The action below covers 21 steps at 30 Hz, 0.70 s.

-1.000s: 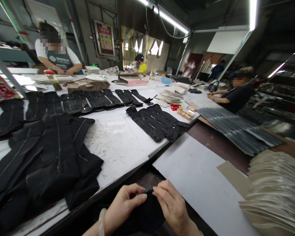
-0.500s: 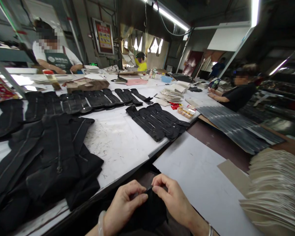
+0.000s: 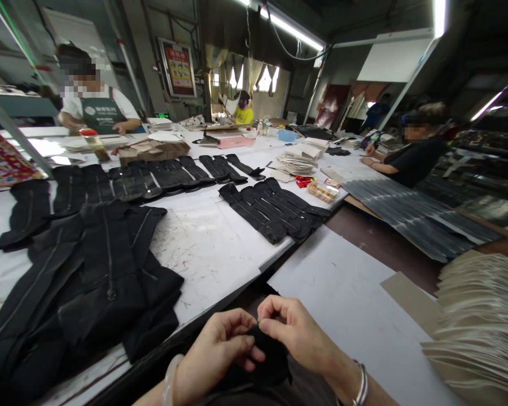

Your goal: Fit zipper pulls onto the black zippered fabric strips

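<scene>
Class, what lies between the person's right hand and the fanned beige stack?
Between the right hand and the beige stack, the head view shows a white sheet, then a brownish card.

Across the white table (image 3: 211, 237), at the left, was a person in a green apron (image 3: 100, 115), with a red-lidded jar (image 3: 96, 148) nearby. A framed poster (image 3: 178, 69) hung behind. Farther back, a person in yellow (image 3: 243, 115) was near a pink sheet (image 3: 236, 143) and, to its right, a blue basin (image 3: 287, 136). A clear box (image 3: 323, 192) sat just beside red packaging (image 3: 303, 181). A fanned stack of beige sheets (image 3: 482, 327) filled the lower right.
</scene>
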Each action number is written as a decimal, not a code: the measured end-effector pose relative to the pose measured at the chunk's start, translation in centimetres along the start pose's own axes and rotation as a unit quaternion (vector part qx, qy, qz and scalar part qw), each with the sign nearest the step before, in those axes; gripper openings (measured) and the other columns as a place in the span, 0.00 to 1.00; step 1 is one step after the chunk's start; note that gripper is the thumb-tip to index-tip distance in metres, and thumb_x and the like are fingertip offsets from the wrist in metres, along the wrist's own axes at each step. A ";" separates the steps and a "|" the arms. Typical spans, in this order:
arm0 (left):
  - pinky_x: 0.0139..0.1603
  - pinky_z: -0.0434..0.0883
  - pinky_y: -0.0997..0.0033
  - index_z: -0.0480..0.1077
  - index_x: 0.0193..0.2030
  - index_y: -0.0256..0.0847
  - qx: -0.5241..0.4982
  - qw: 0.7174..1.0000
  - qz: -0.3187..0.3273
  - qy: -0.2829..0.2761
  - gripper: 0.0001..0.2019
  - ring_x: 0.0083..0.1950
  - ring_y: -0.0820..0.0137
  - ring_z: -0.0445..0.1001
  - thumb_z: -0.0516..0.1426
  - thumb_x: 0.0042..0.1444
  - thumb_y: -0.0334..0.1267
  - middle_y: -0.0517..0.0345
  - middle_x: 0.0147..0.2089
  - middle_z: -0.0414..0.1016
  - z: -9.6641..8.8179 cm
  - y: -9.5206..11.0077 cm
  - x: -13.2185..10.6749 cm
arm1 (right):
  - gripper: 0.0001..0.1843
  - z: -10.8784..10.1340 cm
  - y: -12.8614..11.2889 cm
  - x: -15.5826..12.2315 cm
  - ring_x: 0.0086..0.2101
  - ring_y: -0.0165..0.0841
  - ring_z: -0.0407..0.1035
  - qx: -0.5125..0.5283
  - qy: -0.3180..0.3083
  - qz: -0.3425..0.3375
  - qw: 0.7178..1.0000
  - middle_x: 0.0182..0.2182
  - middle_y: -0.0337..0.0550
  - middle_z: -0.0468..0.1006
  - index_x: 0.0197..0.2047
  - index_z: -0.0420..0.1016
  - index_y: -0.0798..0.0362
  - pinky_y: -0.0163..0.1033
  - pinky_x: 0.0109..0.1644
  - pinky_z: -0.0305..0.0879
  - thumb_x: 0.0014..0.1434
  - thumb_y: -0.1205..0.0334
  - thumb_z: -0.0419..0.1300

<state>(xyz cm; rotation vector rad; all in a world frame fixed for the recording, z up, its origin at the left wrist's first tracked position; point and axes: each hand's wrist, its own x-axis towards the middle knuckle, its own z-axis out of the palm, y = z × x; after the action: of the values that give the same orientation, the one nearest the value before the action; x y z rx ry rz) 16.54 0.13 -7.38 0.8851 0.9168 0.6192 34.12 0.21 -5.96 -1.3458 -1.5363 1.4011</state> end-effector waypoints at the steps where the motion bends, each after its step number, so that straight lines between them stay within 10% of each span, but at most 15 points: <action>1: 0.28 0.72 0.74 0.71 0.31 0.36 -0.007 1.000 -0.002 0.007 0.13 0.28 0.68 0.79 0.67 0.42 0.40 0.59 0.25 0.76 0.0 0.1 0.0 | 0.02 0.2 -0.1 0.1 0.30 0.31 0.65 0.002 -0.001 0.000 1.000 0.26 0.37 0.73 0.28 0.72 0.54 0.35 0.37 0.63 0.52 0.69 0.58; 13: 0.32 0.73 0.73 0.77 0.30 0.34 -0.029 0.990 0.027 0.138 0.22 0.27 0.66 0.80 0.73 0.34 0.51 0.58 0.24 0.79 -2.8 2.0 -1.5 | 0.07 3.7 1.3 -0.1 0.45 0.39 0.72 0.022 0.169 -0.134 0.976 0.43 0.46 0.79 0.39 0.71 0.51 0.41 0.50 0.67 0.56 0.62 0.62; 21: 0.31 0.75 0.71 0.79 0.29 0.35 -0.010 0.986 0.052 0.157 0.21 0.26 0.68 0.77 0.73 0.34 0.51 0.57 0.26 0.78 -3.3 3.2 -3.0 | 0.08 5.8 1.5 0.1 0.36 0.34 0.72 -0.030 0.207 -0.201 0.957 0.36 0.43 0.77 0.30 0.69 0.50 0.35 0.41 0.69 0.63 0.63 0.57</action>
<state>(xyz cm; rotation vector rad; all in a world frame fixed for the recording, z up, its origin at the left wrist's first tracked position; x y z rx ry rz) 11.97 0.61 -4.47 0.8340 1.1489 0.8741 29.08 -1.56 -8.70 -1.1809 -1.4661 0.7714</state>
